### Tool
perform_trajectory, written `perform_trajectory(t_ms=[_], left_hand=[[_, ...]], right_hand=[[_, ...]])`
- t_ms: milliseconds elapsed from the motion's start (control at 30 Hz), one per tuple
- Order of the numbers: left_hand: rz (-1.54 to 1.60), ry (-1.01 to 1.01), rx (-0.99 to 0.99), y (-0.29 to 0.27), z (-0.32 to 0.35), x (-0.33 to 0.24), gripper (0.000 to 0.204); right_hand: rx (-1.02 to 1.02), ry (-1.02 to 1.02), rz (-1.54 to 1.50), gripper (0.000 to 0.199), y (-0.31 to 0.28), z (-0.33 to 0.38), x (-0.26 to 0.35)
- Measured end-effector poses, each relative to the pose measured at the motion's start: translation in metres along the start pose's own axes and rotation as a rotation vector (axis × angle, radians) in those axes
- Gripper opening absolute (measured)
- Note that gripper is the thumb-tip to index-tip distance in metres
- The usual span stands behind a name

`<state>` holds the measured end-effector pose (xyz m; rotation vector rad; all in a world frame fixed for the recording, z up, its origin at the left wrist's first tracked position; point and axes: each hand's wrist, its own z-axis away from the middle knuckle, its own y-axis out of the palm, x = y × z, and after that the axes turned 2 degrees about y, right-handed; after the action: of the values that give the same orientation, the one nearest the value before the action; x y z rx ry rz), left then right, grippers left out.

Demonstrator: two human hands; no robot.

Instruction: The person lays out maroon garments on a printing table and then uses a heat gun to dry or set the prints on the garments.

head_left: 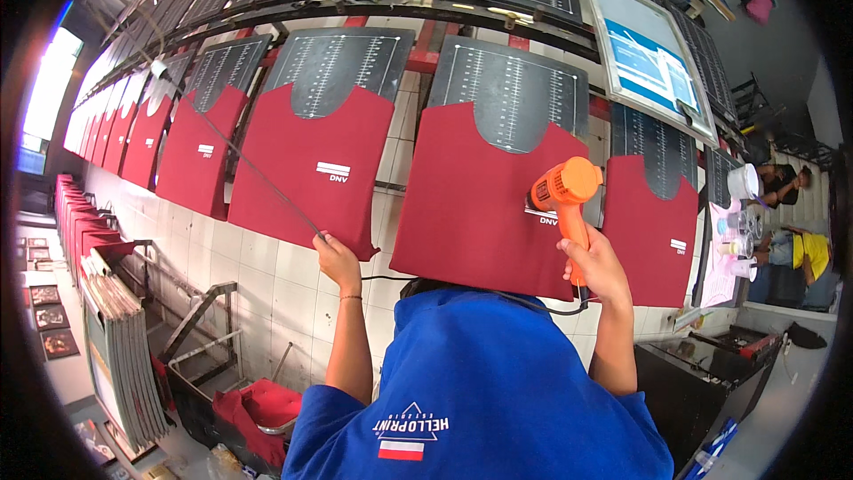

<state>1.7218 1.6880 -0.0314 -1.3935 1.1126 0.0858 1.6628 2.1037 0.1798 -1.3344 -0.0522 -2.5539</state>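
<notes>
My right hand [601, 268] is closed round the handle of an orange heat gun [569, 187]. Its nozzle faces a white print on a dark red shirt [475, 204] laid over a black board [511, 80] with white ruler marks. The nozzle's exact distance from the fabric cannot be told. Out to the left, my left hand [338, 264] grips a thin dark cord [258, 171], which runs taut up and left to a white connector [159, 68]. From the gun's handle a black cable [542, 308] passes close in front of my body.
More printed red shirts on boards run in a row left, such as one shirt [311, 169], and another shirt [653, 231] lies right. A framed screen [644, 53] rests across boards. Stacked frames [124, 356] stand lower left. Cups [742, 222] and two people are far right.
</notes>
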Motion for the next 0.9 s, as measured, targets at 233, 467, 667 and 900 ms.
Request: perform_trajectory(t_ms=[233, 467, 667, 900], left_hand=[[0.000, 0.003, -0.030, -0.001, 0.003, -0.011, 0.023], [-0.032, -0.007, -0.007, 0.001, 0.005, -0.008, 0.023], [-0.056, -0.031, 0.022, 0.002, 0.005, -0.012, 0.025], [-0.085, -0.068, 0.046, -0.001, 0.003, -0.015, 0.025]], right_hand=[[-0.029, -0.043, 0.002, 0.033, -0.001, -0.002, -0.008], [0.010, -0.036, 0.008, 0.039, -0.007, -0.005, -0.006], [0.019, -0.021, -0.025, 0.041, -0.011, -0.007, -0.009], [0.011, -0.007, -0.011, 0.036, -0.007, -0.008, -0.007]])
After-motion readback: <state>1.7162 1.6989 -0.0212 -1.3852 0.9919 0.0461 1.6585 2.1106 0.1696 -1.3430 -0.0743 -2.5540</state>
